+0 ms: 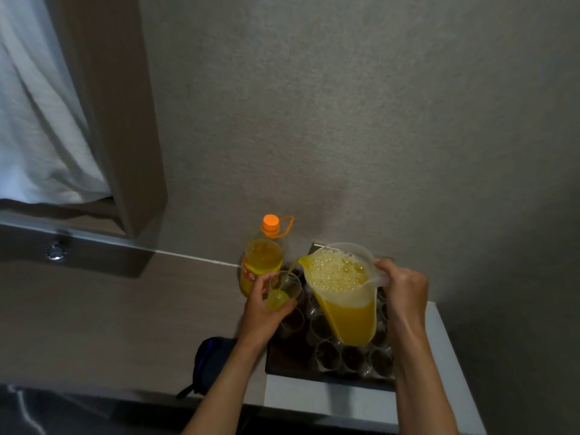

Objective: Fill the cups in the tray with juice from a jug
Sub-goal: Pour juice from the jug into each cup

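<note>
My right hand (405, 293) grips the handle of a clear plastic jug (345, 296), tilted left and more than half full of foamy orange juice. A thin stream runs from its spout into a clear plastic cup (284, 291), which my left hand (262, 312) holds tilted above the tray's left edge. A little juice lies in that cup. Below the jug, a dark tray (282, 359) holds several clear cups (328, 354) that look empty; the jug hides part of them.
An orange juice bottle (262, 259) with an orange cap stands at the wall just left of the tray. A dark blue pouch (210, 362) lies on the counter beside my left forearm. The white counter edge (326, 400) runs below the tray. A curtain hangs at far left.
</note>
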The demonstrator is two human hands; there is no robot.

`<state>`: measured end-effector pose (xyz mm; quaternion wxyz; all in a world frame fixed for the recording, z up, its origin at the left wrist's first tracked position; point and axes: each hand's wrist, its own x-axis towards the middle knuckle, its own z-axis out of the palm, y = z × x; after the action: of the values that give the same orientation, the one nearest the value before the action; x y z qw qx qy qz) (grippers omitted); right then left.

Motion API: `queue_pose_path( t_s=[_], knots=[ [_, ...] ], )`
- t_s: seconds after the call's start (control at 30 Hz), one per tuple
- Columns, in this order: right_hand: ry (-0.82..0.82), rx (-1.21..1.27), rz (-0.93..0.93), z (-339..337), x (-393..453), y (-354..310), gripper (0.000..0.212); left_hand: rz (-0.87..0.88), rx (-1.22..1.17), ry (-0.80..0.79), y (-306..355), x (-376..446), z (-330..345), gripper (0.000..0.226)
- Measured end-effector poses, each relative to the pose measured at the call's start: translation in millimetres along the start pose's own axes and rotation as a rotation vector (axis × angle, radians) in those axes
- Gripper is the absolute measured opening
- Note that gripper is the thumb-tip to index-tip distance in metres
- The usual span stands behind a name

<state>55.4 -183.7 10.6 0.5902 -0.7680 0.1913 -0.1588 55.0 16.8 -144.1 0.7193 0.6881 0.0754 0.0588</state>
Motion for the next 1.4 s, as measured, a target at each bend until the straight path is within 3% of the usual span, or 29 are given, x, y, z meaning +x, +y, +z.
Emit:
queue_pose_path(
  t_s=[1.4],
  knots=[
    [-0.015,0.007,0.023,-2.0,-12.8,0.9,0.039,-0.042,-0.017,-0.016,1.4,-11.2,0.9,0.060]
  ],
)
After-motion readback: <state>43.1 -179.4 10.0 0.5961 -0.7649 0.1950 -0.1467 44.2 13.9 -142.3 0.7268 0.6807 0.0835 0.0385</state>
